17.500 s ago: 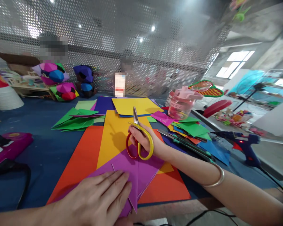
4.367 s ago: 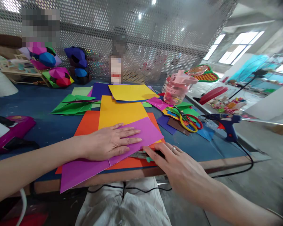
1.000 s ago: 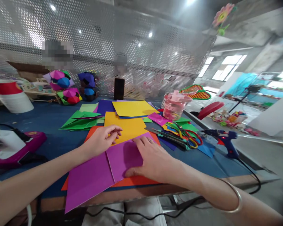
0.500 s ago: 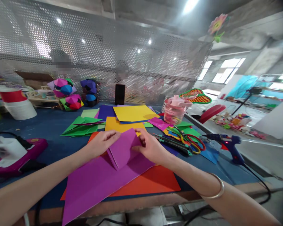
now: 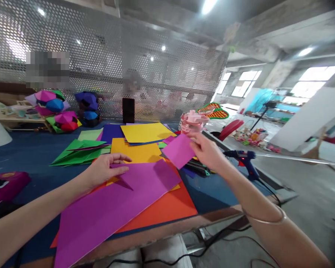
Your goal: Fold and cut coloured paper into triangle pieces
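A large purple sheet [image 5: 108, 208] lies aslant over an orange sheet [image 5: 167, 208], its lower corner past the table's front edge. My left hand [image 5: 104, 169] is at the purple sheet's upper left edge, fingers apart, with a thin purple fold pointing out below them. Raised to the right, my right hand [image 5: 205, 149] pinches a small folded purple piece [image 5: 179, 150] by its right side. Behind the hands lie yellow sheets [image 5: 147, 132] and, to the left, folded green papers [image 5: 80, 152].
A pink lidded jar [image 5: 192, 122] stands behind my right hand. A blue glue gun [image 5: 244, 160] lies right of it, its cable over the edge. Colourful paper balls [image 5: 56, 108] and an upright phone [image 5: 128, 110] are at the back.
My right hand has moved right and up with the small purple piece, away from my left hand. My left hand has opened. The view has turned right.
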`<state>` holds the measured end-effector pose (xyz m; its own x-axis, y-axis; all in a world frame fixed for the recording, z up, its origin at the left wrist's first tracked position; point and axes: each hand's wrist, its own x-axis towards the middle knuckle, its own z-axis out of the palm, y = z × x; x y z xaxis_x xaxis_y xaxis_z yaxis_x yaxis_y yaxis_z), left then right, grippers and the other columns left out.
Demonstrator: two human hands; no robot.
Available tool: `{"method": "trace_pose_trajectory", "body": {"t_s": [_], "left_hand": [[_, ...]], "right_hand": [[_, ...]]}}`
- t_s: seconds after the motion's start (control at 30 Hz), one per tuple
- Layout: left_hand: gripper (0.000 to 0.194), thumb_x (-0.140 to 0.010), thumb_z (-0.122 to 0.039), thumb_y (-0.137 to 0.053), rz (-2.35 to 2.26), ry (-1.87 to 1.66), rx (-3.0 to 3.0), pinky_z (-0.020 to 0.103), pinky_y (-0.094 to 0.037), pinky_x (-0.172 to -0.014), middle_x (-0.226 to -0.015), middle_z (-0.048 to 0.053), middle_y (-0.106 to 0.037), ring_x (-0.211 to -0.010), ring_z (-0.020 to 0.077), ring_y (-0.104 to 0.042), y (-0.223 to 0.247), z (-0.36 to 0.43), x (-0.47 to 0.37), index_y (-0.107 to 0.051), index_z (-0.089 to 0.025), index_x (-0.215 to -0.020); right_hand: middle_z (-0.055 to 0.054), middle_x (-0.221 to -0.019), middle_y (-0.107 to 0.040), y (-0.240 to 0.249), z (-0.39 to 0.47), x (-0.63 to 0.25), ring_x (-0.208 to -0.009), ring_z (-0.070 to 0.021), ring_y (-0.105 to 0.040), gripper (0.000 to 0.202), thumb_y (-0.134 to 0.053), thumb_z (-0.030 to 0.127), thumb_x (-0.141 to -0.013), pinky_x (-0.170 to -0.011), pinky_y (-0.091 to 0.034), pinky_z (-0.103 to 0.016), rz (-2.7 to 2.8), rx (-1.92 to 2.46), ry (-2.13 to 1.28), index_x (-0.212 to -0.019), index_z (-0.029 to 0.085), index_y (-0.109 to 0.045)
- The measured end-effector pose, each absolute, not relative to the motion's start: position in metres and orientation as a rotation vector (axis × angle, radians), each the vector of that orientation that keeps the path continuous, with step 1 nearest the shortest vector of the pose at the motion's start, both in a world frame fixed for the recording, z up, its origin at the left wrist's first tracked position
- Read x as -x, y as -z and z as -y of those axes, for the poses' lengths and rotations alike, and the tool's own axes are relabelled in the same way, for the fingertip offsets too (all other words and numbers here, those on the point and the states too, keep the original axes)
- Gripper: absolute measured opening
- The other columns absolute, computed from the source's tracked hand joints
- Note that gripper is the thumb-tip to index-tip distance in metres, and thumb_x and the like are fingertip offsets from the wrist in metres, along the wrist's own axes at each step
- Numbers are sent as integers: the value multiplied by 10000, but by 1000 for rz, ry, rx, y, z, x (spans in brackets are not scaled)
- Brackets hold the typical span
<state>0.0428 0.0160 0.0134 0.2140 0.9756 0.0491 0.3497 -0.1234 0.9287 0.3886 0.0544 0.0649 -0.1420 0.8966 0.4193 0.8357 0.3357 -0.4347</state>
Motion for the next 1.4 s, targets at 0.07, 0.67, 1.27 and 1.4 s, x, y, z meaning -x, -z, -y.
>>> {"method": "trace_pose_trajectory", "body": {"t_s": [0.07, 0.67, 1.27, 1.4], "left_hand": [[400, -678, -426, -809, -1278, -922, -1635, 288, -559, -679, -867, 43, -783, -803, 241, -737, -15, -15, -44, -736, -193, -995], [416, -711, -456, -797, -1292, -874, -1680, 290, -549, -699, -874, 36, -782, -809, 239, -733, -8, -19, -41, -727, -202, -1034], [452, -676, -434, -856, -1197, -1148, -1289, 266, -559, -693, -924, 50, -745, -741, 157, -683, -18, -17, -44, -706, -147, -991], [453, -672, -429, -863, -1191, -1223, -1268, 261, -560, -706, -961, 41, -734, -791, 159, -676, -16, -20, -43, -700, -154, -992]], "right_hand": [[-95, -918, -741, -75, -67, -424, -825, -275, -676, 413, -529, 275, -905, -770, -475, -365, 1915, 1711, -48, -1300, 173, -591], [-335, -1212, -610, -60, -156, -476, -1157, -435, -584, 587, -678, 293, -795, -903, -448, -512, 1541, 2292, 129, -1289, 5, -546], [-80, -871, -735, -40, -70, -271, -759, -169, -683, 271, -547, 352, -989, -681, -528, -296, 2112, 1023, -1101, -1167, 148, -562], [-75, -854, -728, -22, -69, -264, -726, -147, -676, 302, -598, 420, -943, -664, -517, -271, 1954, 937, -1325, -1088, 161, -545]]}}
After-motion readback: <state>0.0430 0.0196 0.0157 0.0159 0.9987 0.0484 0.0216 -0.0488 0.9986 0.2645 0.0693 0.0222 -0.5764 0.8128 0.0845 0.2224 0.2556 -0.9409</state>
